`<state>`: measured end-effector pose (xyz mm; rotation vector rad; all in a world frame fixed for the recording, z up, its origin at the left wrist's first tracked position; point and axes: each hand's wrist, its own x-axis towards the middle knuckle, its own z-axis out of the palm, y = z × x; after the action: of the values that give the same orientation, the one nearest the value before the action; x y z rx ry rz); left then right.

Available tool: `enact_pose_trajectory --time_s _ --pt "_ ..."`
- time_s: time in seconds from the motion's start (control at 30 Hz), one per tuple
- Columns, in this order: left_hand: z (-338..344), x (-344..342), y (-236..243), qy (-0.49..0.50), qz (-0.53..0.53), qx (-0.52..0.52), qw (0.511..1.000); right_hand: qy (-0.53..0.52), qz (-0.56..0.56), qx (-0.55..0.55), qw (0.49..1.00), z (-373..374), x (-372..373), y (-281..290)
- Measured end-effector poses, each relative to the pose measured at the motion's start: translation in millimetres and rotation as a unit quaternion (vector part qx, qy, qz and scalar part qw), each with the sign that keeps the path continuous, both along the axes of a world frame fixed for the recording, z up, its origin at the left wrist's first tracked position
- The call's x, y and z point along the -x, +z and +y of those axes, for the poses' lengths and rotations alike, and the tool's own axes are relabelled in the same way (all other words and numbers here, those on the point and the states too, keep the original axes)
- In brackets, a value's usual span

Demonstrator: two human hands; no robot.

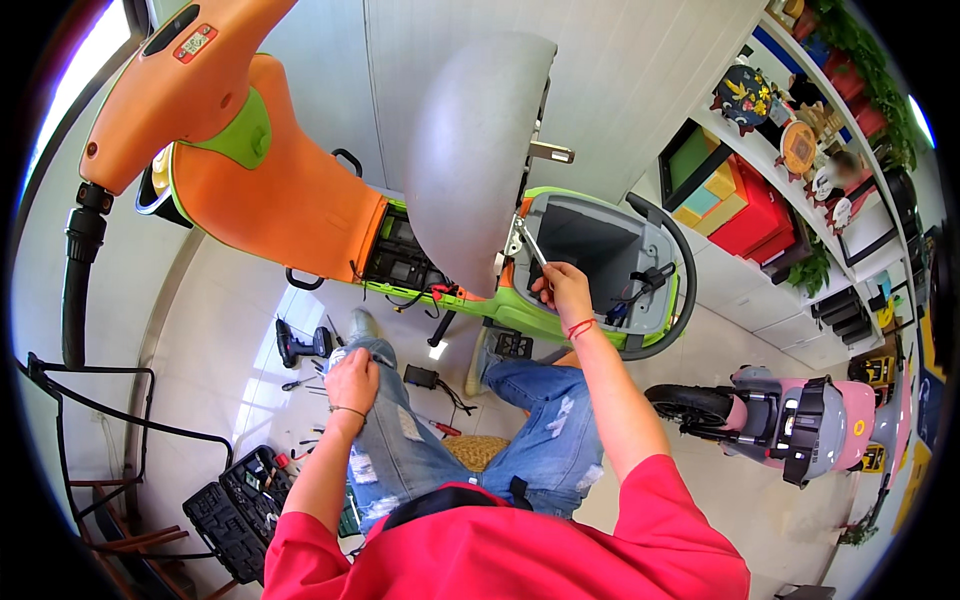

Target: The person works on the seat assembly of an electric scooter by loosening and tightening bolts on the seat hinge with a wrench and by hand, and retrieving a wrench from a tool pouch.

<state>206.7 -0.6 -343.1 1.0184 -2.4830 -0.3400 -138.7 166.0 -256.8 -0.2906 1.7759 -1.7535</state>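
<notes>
My right hand is closed around the handle of a silver wrench. The wrench's far end reaches the metal hinge bracket at the base of a grey scooter seat, which stands tipped up on edge. This seat belongs to an orange and green electric scooter. Beside my right hand is the scooter's open grey storage bin, with a black connector and cable at its edge. My left hand rests on my left knee, fingers curled, holding nothing visible.
A black cordless drill, a small black box with wires and a red-handled screwdriver lie on the floor. An open tool case is at lower left. A pink scooter and shelves stand right.
</notes>
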Motion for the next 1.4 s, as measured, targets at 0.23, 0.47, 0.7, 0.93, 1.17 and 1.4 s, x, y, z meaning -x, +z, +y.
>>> enact_pose_trajectory --time_s 0.23,0.47,0.7,0.93,1.17,1.4 --pt "1 -1 0 0.013 0.018 0.001 1.000 0.062 -0.015 -0.068 0.996 9 9 8" --pt "1 0 3 0.010 0.018 0.005 1.000 0.122 -0.114 -0.124 0.978 11 26 20" --pt "1 -1 3 0.004 0.024 0.004 1.000 0.120 -0.094 -0.117 0.981 12 31 23" --pt "3 -6 -1 0.008 0.014 0.003 1.000 0.097 -0.153 -0.061 0.981 12 33 18" --pt "7 -15 3 0.019 0.026 -0.004 0.999 -0.061 -0.255 0.026 0.965 0 46 -5" --pt "1 -21 2 0.037 0.037 -0.018 0.998 -0.068 -0.229 0.045 0.970 -14 102 -1"
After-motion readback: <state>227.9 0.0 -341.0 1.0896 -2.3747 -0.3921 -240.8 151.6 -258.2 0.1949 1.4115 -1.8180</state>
